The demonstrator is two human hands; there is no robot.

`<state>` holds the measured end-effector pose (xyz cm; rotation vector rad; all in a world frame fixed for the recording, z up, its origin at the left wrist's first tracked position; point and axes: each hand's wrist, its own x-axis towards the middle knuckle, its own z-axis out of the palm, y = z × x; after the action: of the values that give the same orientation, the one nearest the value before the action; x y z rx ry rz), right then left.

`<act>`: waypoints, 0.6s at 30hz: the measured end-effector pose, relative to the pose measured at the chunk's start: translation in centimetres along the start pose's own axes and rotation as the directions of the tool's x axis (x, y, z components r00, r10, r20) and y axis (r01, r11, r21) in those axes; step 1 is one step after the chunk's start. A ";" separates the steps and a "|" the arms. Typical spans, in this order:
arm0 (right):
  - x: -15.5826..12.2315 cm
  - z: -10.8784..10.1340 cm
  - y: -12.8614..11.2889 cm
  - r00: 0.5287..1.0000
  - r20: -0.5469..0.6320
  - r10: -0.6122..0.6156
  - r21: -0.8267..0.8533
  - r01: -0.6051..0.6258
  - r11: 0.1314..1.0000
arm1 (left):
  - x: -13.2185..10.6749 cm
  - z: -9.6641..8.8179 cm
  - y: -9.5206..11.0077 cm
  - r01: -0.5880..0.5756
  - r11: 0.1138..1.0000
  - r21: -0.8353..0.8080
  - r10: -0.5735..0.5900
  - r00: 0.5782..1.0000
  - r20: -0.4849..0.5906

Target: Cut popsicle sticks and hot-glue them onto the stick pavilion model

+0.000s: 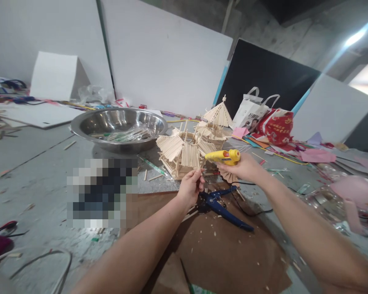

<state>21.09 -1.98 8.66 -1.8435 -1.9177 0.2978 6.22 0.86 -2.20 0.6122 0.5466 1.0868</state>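
Observation:
My right hand (244, 168) is wrapped round a yellow hot glue gun (223, 157), its nozzle pointing left at a small pavilion model (187, 151) built of thin wooden sticks. My left hand (191, 185) is pinched at the model's front lower edge, below the nozzle; whatever sits between thumb and finger is too small to make out. Behind the model rises a pointed stick roof (218, 114). Blue-handled cutters (225, 210) lie under my hands on a brown sheet (230, 253), among stick scraps.
A wide steel basin (119, 143) with packaged sticks stands back left. Red bag (276, 126), white paper bag (250, 110) and coloured paper are at the back right. A black cord (254, 213) curves beside the cutters. Clear plastic (322, 202) lies far right.

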 end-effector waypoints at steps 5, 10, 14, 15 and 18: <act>0.0 0.8 0.5 1.000 -0.005 -0.022 -0.038 0.022 0.999 | 0.0 0.0 0.0 0.004 1.000 0.015 -0.005 1.000 0.007; 0.0 0.9 0.2 1.000 0.002 0.004 -0.089 -0.004 0.996 | 0.2 -0.1 -0.1 0.010 1.000 0.029 -0.010 1.000 0.005; 0.0 1.0 0.2 1.000 -0.006 0.016 -0.098 -0.017 0.995 | 0.3 -0.2 -0.1 0.012 0.999 0.030 -0.012 1.000 0.002; 0.0 1.1 0.2 1.000 -0.011 0.011 -0.101 -0.012 0.995 | 0.2 -0.1 -0.1 0.010 0.999 0.032 -0.010 1.000 0.000; 0.0 1.4 0.4 1.000 -0.029 -0.004 -0.095 0.002 0.996 | 0.2 -0.1 -0.1 0.003 0.999 0.038 -0.003 1.000 -0.007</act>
<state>20.81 -1.70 7.30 -1.8944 -1.9451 0.1809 6.28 1.02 -2.38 0.6405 0.5756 1.0779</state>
